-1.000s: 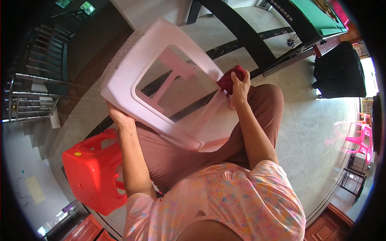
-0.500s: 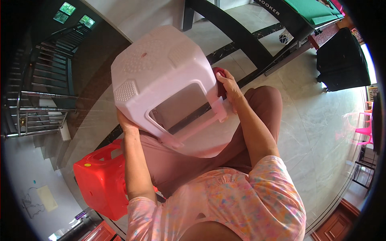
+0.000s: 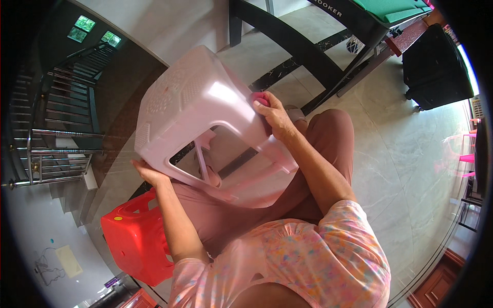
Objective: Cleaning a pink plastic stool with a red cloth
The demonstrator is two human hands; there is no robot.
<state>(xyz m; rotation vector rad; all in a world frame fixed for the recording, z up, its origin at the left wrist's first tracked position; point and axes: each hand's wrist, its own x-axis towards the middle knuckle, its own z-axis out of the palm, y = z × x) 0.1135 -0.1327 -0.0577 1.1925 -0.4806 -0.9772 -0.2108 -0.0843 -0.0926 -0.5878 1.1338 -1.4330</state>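
Observation:
A pale pink plastic stool (image 3: 205, 110) is tilted over my lap, its perforated seat turned to the upper left and its legs toward me. My left hand (image 3: 152, 173) holds the stool at its lower left edge, with some fingers hidden behind it. In my right hand (image 3: 277, 117) is a bunched dark red cloth (image 3: 260, 97), pressed against the stool's right side. Through the side opening, another leg of the stool and part of a foot show.
A red plastic stool (image 3: 134, 241) stands by my left side. Ahead is a green-topped game table (image 3: 390, 10) with black legs. A black suitcase (image 3: 436, 69) stands at the far right. Metal stair railings (image 3: 61, 154) run along the left.
The pink stool has tipped further, its seat turning left. My right hand moved the cloth left and slightly down along its side. My left hand slid lower on the edge.

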